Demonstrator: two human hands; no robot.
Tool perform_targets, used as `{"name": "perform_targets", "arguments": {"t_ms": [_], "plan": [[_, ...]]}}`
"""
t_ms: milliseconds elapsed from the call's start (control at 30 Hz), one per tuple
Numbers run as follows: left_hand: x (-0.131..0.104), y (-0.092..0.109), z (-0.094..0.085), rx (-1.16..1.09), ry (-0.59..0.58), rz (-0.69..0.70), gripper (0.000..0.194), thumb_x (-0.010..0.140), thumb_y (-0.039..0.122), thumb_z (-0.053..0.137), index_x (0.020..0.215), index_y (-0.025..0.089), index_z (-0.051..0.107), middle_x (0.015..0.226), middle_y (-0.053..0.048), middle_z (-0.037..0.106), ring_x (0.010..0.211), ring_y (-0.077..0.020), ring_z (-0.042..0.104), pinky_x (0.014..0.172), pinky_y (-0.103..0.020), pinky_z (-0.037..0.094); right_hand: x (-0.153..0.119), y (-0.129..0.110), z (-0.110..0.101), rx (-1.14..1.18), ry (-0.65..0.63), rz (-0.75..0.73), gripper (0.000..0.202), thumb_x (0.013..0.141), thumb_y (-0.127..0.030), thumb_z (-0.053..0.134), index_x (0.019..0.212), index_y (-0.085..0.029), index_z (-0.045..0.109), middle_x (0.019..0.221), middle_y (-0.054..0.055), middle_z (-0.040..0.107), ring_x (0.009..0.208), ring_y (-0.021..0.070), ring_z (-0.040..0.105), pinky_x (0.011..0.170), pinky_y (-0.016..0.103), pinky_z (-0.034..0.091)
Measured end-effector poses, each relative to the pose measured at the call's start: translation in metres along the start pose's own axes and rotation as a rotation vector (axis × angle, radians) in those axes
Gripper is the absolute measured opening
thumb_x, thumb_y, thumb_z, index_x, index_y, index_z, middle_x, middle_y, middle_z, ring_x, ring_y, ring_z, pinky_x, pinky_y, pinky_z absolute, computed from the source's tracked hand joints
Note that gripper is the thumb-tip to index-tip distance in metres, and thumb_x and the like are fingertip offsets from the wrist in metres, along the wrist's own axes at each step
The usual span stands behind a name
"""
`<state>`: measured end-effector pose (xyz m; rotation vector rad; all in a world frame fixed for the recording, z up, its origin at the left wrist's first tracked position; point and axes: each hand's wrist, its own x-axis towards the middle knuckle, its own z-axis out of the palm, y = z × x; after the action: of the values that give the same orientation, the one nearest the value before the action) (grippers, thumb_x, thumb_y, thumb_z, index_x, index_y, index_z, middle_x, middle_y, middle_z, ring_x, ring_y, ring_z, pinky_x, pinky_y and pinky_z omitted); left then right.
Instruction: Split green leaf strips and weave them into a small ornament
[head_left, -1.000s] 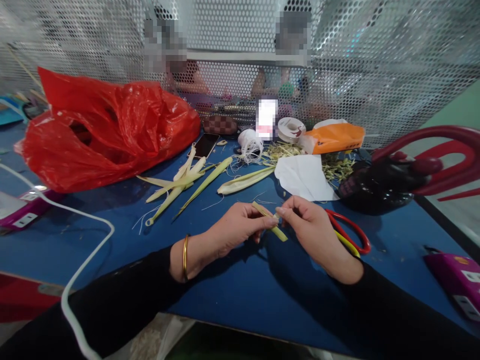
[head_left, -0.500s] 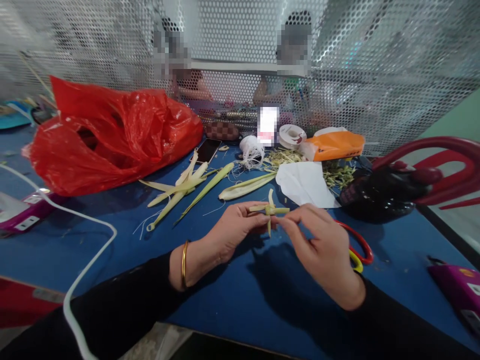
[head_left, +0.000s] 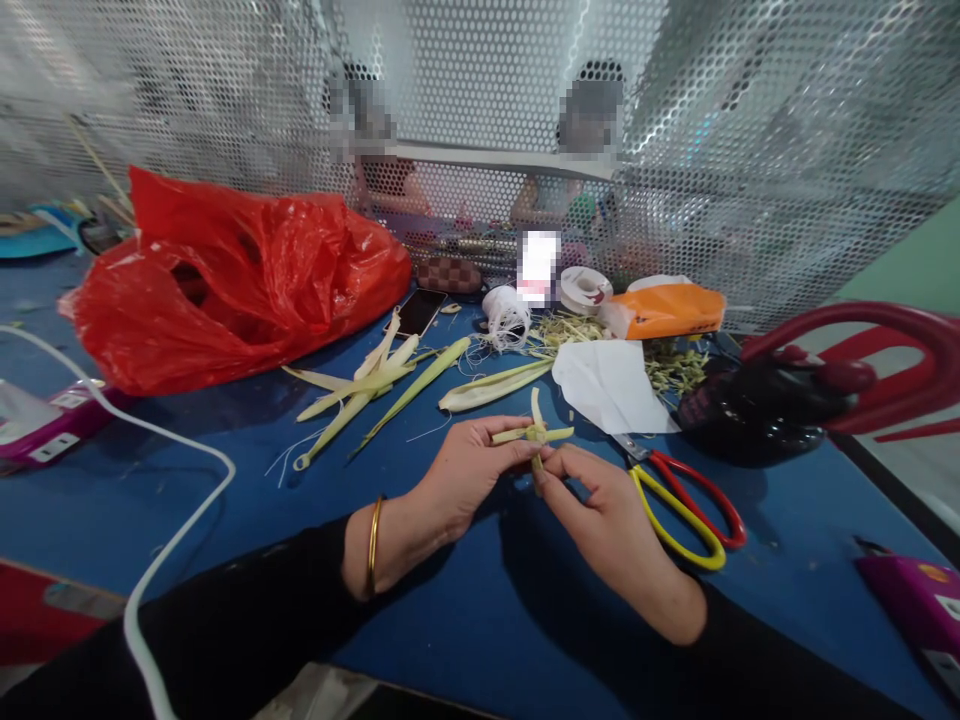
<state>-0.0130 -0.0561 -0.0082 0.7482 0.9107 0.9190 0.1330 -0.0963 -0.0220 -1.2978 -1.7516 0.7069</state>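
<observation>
A small cross-shaped knot of pale green leaf strips (head_left: pixel 536 433) is held up over the blue table between my hands. My left hand (head_left: pixel 472 465) pinches it from the left, thumb on top. With thumb and forefinger, my right hand (head_left: pixel 592 495) grips the strip end that points down toward me. Scissors with one red and one yellow handle (head_left: pixel 679 505) lie just right of my right hand, blades partly under a white paper (head_left: pixel 611 385). Beyond my left hand lie a long folded leaf (head_left: pixel 495 386) and several pale leaf strips (head_left: pixel 360 385).
A red plastic bag (head_left: pixel 240 285) fills the back left, near a dark phone (head_left: pixel 420 312). White thread (head_left: pixel 507 318), a white spool (head_left: pixel 585 290) and an orange packet (head_left: pixel 667 308) stand along the mesh. A black bottle (head_left: pixel 765 410) is at right; a white cable (head_left: pixel 187 520) crosses the left.
My right hand has moved left and down, from the strip on the right to the lower strip end, uncovering more of the scissors. The view has shifted slightly.
</observation>
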Motion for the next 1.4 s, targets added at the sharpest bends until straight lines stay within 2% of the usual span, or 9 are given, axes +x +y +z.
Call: {"name": "perform_targets", "arguments": {"t_ms": [367, 467, 600, 667, 833, 900, 1000, 1200, 1400], "plan": [[-0.002, -0.002, 0.000, -0.013, 0.065, 0.007, 0.030, 0.065, 0.011, 0.076, 0.094, 0.011, 0.070, 0.071, -0.006, 0.074, 0.066, -0.0131, 0.067, 0.074, -0.026, 0.053, 0.000, -0.003, -0.001, 0.017, -0.068, -0.055, 0.025, 0.088, -0.019, 0.050, 0.063, -0.020, 0.045, 0.065, -0.002, 0.047, 0.062, 0.0123, 0.046, 0.061, 0.024, 0.038], [-0.002, -0.003, 0.000, -0.022, 0.067, 0.012, 0.027, 0.065, 0.009, 0.075, 0.091, 0.011, 0.070, 0.069, -0.006, 0.074, 0.065, -0.0126, 0.067, 0.072, -0.024, 0.052, 0.000, -0.002, 0.001, 0.005, -0.087, -0.061, 0.027, 0.089, -0.020, 0.049, 0.063, -0.020, 0.044, 0.065, -0.002, 0.046, 0.062, 0.0130, 0.046, 0.061, 0.025, 0.038], [0.000, 0.000, -0.002, -0.026, 0.041, -0.016, 0.032, 0.067, 0.008, 0.073, 0.098, 0.012, 0.068, 0.069, -0.005, 0.073, 0.063, -0.0121, 0.067, 0.069, -0.023, 0.052, -0.001, -0.001, 0.002, -0.080, -0.077, -0.092, 0.027, 0.091, -0.022, 0.048, 0.064, -0.020, 0.046, 0.066, -0.001, 0.050, 0.063, 0.0143, 0.049, 0.062, 0.026, 0.039], [0.002, 0.002, -0.004, -0.010, 0.023, -0.042, 0.035, 0.067, 0.012, 0.074, 0.101, 0.012, 0.067, 0.070, -0.006, 0.073, 0.062, -0.0124, 0.066, 0.068, -0.024, 0.052, 0.000, 0.001, -0.002, -0.183, -0.031, -0.149, 0.025, 0.093, -0.024, 0.049, 0.068, -0.021, 0.051, 0.068, 0.000, 0.054, 0.065, 0.0158, 0.053, 0.064, 0.028, 0.040], [0.003, 0.007, -0.007, 0.031, 0.019, -0.038, 0.028, 0.071, 0.020, 0.071, 0.098, 0.012, 0.067, 0.069, -0.005, 0.071, 0.061, -0.0149, 0.066, 0.065, -0.028, 0.051, 0.008, 0.011, -0.016, -0.448, 0.244, -0.295, 0.007, 0.089, -0.027, 0.058, 0.091, -0.021, 0.060, 0.092, 0.007, 0.064, 0.090, 0.0243, 0.059, 0.078, 0.037, 0.044], [0.002, 0.007, -0.007, 0.048, 0.002, -0.055, 0.022, 0.075, 0.022, 0.066, 0.095, 0.013, 0.068, 0.067, -0.005, 0.070, 0.060, -0.0146, 0.066, 0.064, -0.027, 0.050, 0.012, 0.013, -0.019, -0.488, 0.239, -0.353, 0.007, 0.088, -0.024, 0.058, 0.095, -0.022, 0.060, 0.098, 0.008, 0.066, 0.096, 0.0253, 0.059, 0.083, 0.040, 0.044], [0.001, 0.006, -0.006, 0.062, -0.031, -0.084, 0.019, 0.079, 0.023, 0.062, 0.094, 0.013, 0.068, 0.065, -0.004, 0.070, 0.058, -0.0129, 0.065, 0.064, -0.025, 0.050, 0.013, 0.014, -0.018, -0.501, 0.179, -0.405, 0.004, 0.090, -0.020, 0.056, 0.091, -0.023, 0.059, 0.090, 0.004, 0.069, 0.087, 0.0223, 0.062, 0.084, 0.039, 0.042], [-0.001, 0.005, -0.005, 0.040, -0.051, -0.105, 0.020, 0.075, 0.022, 0.067, 0.092, 0.012, 0.068, 0.064, -0.004, 0.069, 0.056, -0.0127, 0.064, 0.063, -0.025, 0.049, 0.012, 0.010, -0.016, -0.500, 0.133, -0.441, 0.008, 0.090, -0.015, 0.055, 0.089, -0.022, 0.059, 0.082, 0.001, 0.068, 0.076, 0.0179, 0.061, 0.079, 0.035, 0.042], [-0.001, 0.002, -0.005, 0.019, -0.060, -0.104, 0.025, 0.069, 0.025, 0.074, 0.090, 0.012, 0.068, 0.063, -0.003, 0.068, 0.054, -0.0115, 0.062, 0.063, -0.025, 0.049, 0.011, 0.010, -0.015, -0.501, 0.165, -0.478, 0.010, 0.091, -0.016, 0.054, 0.086, -0.021, 0.061, 0.079, 0.001, 0.070, 0.072, 0.0172, 0.061, 0.079, 0.036, 0.043]]}}
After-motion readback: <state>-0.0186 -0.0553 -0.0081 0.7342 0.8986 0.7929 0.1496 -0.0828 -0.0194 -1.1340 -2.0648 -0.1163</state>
